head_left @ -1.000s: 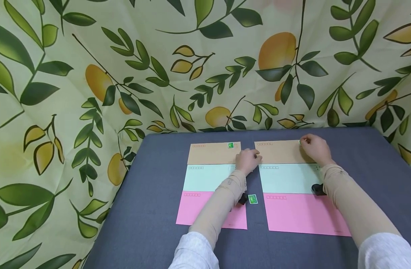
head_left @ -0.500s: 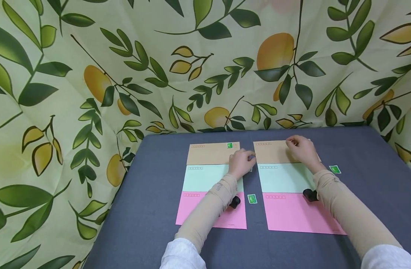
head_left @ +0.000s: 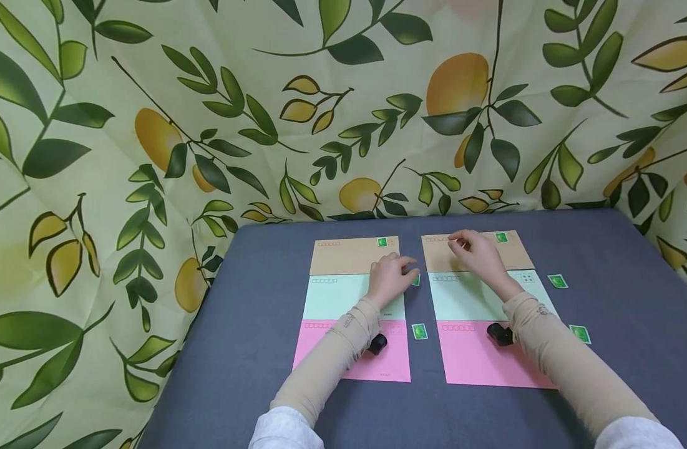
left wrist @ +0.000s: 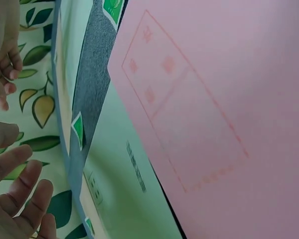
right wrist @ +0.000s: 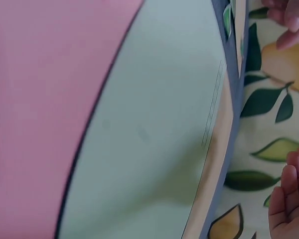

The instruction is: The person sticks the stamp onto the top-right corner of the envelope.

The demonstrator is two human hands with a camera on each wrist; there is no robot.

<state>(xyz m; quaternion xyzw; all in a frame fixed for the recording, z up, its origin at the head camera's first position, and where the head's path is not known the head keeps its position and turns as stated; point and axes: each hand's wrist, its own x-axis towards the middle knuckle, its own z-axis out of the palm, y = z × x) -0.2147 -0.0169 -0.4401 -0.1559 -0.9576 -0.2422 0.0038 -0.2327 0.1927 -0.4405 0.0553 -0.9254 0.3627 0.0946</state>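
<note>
Two columns of envelopes lie on the table, each with brown on top, mint in the middle and pink in front. Over the mint and brown envelopes of the left column hovers my left hand (head_left: 389, 279), its fingers spread loosely with nothing in them. My right hand (head_left: 478, 257) hangs over the right brown envelope (head_left: 438, 254), fingers loosely bent and holding nothing. Green stamps sit at the upper right corners of the left brown envelope (head_left: 343, 260) and the right one; the right stamp (head_left: 501, 237) shows beside my hand. A loose stamp (head_left: 415, 280) peeks out by my left fingertips.
More loose stamps lie on the grey cloth: one stamp (head_left: 419, 331) between the columns, another (head_left: 558, 281) right of the mint envelope (head_left: 528, 296), and one (head_left: 580, 334) by the right forearm. A leaf-patterned curtain (head_left: 321, 156) stands behind the table. Black wrist cameras hang over the pink envelopes.
My right hand has moved left from the right brown envelope's stamped corner, uncovering the stamp there and loose stamps beside the column. The left hand has drifted left and slightly nearer, its fingers loosening.
</note>
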